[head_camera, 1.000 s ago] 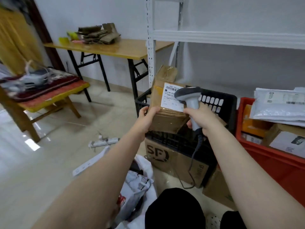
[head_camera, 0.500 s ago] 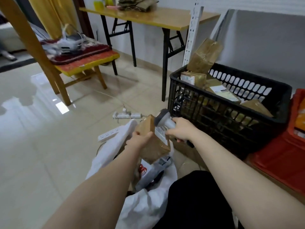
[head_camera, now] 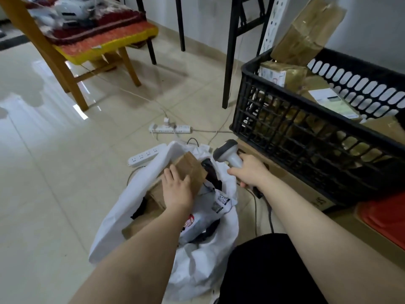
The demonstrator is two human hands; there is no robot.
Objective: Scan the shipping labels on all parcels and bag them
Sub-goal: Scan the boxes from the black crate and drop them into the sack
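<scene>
A white plastic bag (head_camera: pixel 122 207) lies open on the floor in front of me, with several parcels inside. My left hand (head_camera: pixel 177 190) holds a brown cardboard parcel (head_camera: pixel 192 167) inside the bag's mouth, on top of the other parcels. My right hand (head_camera: pixel 249 172) grips the handle of a grey barcode scanner (head_camera: pixel 228 153) just right of the bag, its head pointing left. The scanner's cable runs down past my knee. To the right, a black plastic crate (head_camera: pixel 306 119) holds more brown parcels (head_camera: pixel 282 73), some with white labels.
The black crate stands on an SF cardboard box (head_camera: pixel 291 183). A red crate (head_camera: pixel 385 218) shows at the right edge. Two white power strips (head_camera: pixel 169 128) and cables lie on the tiled floor beyond the bag. A wooden chair (head_camera: pixel 72 47) and black table legs (head_camera: pixel 228 51) stand farther back.
I brought the parcel down from in front of the crate, where the scanner faced its label, into the bag. The scanner has moved away from it to the right, and my view has tilted down.
</scene>
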